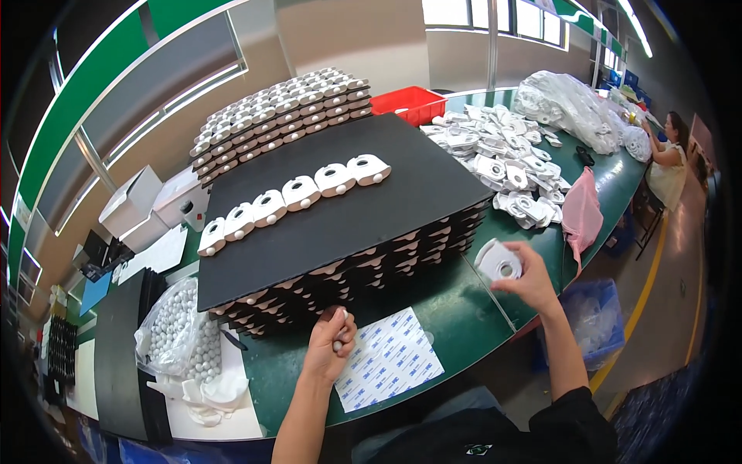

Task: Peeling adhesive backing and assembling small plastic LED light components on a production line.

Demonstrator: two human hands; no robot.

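Note:
My right hand grips a white plastic housing with a round hole, held up over the green table right of the stack. My left hand is closed just in front of the stack; a small white ball shows between its curled fingers, and how many it holds is hidden. Under that hand's right side lies a sheet of white paper with blue print. On the top black board of the stack, a slanting row of white housings stands, each with a white ball at its front.
Loose white housings are heaped at the right, beside a pink cloth. A bag of white balls lies left. Behind are another loaded stack and a red bin. A blue bin stands below; a person sits far right.

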